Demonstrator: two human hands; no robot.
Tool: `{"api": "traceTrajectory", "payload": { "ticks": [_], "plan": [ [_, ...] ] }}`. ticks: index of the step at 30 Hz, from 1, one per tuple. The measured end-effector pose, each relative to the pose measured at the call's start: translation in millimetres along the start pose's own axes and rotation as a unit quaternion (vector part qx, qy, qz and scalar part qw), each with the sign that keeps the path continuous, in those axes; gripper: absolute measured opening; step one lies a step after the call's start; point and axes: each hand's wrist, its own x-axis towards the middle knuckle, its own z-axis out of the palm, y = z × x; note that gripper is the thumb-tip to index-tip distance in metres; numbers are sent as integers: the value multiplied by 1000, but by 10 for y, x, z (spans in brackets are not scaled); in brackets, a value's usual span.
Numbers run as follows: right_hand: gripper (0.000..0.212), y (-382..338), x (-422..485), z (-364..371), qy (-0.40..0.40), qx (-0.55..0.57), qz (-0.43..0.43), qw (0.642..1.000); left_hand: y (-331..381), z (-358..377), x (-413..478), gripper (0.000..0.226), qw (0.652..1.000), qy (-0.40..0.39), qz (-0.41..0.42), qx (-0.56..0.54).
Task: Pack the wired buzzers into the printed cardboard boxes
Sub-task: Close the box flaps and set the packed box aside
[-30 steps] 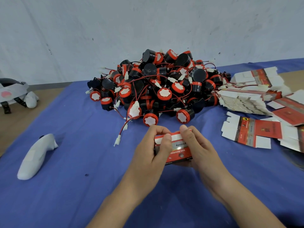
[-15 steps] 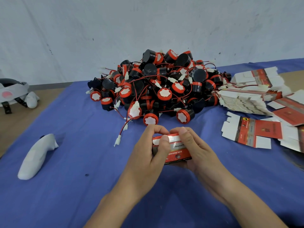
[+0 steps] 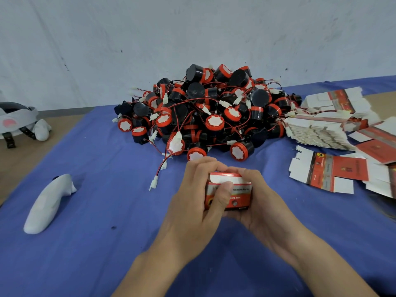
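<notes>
Box (image 3: 236,195) held between both hands over the blue cloth (image 3: 102,243), long axis running left to right, white flap (image 3: 225,179) on top. Left hand (image 3: 192,204) grips the left end, thumb on the printed face and fingers curled over the flap; right hand (image 3: 264,207) cups the right end and underside. Buzzer pile (image 3: 205,116) lies straight beyond the box, and the flat blanks (image 3: 327,174) are off right, probably nearer the right hand.
</notes>
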Motion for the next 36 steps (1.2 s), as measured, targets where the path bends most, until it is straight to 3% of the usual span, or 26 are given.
{"api": "traceTrajectory", "payload": {
  "ticks": [6,13,19,30,36],
  "plan": [
    [54,20,-17,23,-4,11,12,1000,5,34,-7,21,998,25,-57,-30],
    [41,-28,-57,47,-12,9,16,1000,43,60,15,25,989,31,-99,-102],
    [40,-50,-69,19,-20,21,40,999,29,35,47,18,999,22,-35,-31],
    [50,-31,-51,5,-37,41,70,996,88,7,60,26,993,40,-91,-71],
    [40,-28,-55,-1,-28,41,64,997,118,-1,54,20,987,7,-119,-111]
  ]
}}
